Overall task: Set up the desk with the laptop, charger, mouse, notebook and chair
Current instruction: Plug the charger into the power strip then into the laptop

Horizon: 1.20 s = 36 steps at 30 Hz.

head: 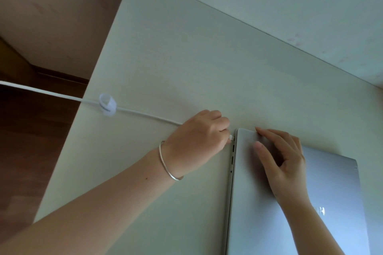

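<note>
A closed silver laptop (pixel 323 203) lies on the pale desk (pixel 176 58) at the lower right. My left hand (pixel 199 132), with a silver bangle on the wrist, pinches the white plug of the charger cable (pixel 141 113) against the far end of the laptop's left edge, where a row of ports shows. The cable runs from the plug leftward over the desk's left edge; a white strap loop (pixel 107 105) hangs on it. My right hand (pixel 281 161) rests flat on the laptop's lid near its far left corner, fingers spread. No mouse, notebook or chair is in view.
The desk stands against a pale wall (pixel 290 6) with faint pink marks at the back. Left of the desk lies dark wooden floor (pixel 31 130), with another wall (pixel 51 16) and its dark skirting behind it.
</note>
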Available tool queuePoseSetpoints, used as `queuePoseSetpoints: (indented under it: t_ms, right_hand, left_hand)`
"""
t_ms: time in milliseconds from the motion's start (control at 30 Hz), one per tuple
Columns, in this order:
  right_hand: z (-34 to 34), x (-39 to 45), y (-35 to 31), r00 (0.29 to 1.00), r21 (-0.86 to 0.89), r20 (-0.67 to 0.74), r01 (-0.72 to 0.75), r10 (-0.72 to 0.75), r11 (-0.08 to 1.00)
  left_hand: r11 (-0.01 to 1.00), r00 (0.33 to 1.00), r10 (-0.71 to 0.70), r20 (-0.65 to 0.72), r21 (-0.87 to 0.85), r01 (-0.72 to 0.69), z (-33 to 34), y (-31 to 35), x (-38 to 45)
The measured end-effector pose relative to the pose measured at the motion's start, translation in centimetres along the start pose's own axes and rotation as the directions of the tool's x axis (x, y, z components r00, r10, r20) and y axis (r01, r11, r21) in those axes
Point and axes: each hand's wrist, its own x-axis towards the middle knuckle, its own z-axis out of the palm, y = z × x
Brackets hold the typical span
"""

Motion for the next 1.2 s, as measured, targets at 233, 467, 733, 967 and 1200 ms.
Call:
queuePoseSetpoints:
  t_ms: [233,467,733,967,1200]
  right_hand:
    - [0.0,0.0,0.0,1.000,0.010,0.001,0.003,-0.003,1.000]
    - [0.0,0.0,0.0,1.000,0.021,0.008,0.012,-0.012,1.000]
    - [-0.1,0.0,-0.2,1.000,0.026,0.010,0.012,-0.012,1.000]
    - [-0.1,0.0,-0.2,1.000,0.039,0.018,0.025,-0.026,0.999]
    - [-0.2,0.0,0.0,0.999,0.040,0.023,0.028,-0.029,0.999]
  left_hand:
    - [0.995,0.998,0.057,-0.024,0.088,-0.055,0.3,0.1,-0.1]
    - [0.994,0.998,0.062,-0.024,0.092,-0.060,0.8,0.4,0.0]
    - [0.997,0.997,0.070,-0.039,0.045,-0.068,0.6,0.4,0.4]
    - [0.999,0.999,0.036,-0.026,-0.029,-0.037,0.6,0.3,0.4]
    - [0.998,0.996,-0.054,0.070,-0.015,0.055,-0.2,0.0,-0.2]
